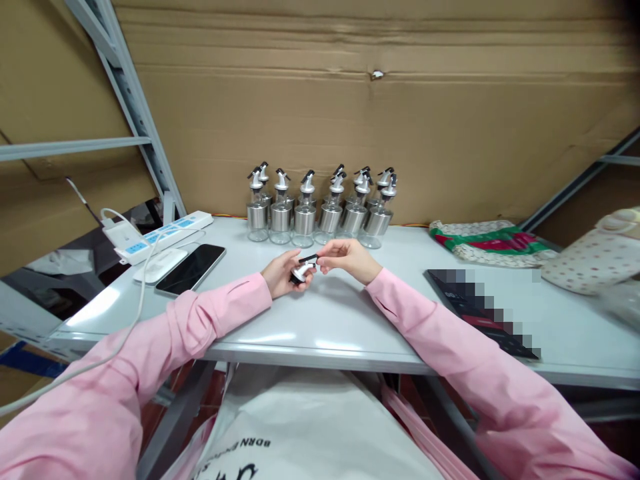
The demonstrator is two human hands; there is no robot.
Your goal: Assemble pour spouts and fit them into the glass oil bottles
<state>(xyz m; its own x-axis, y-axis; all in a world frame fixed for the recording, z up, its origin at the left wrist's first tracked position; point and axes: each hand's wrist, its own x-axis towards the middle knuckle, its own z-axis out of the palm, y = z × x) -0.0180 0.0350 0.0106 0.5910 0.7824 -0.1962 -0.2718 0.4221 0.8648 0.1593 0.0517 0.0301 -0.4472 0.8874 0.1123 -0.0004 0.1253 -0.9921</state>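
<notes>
A white and black pourer spout (301, 272) lies tilted in my left hand (284, 274), whose fingers are closed round its base. My right hand (350, 259) pinches the end of a slim black lever (309, 259) just above the spout. Whether the lever is joined to the spout is too small to tell. Beyond my hands, several glass bottles with steel sleeves (305, 217) stand upright in rows. Spouts of the same white and black kind top them.
On the left of the table (300, 327) are a phone (191, 269), a white flat charger (159, 265) and a power strip (165, 237) with cables. To the right lie a dark flat packet (465, 300), a patterned cloth (490, 241) and a dotted bag (590, 257). Cardboard (450, 133) backs the table.
</notes>
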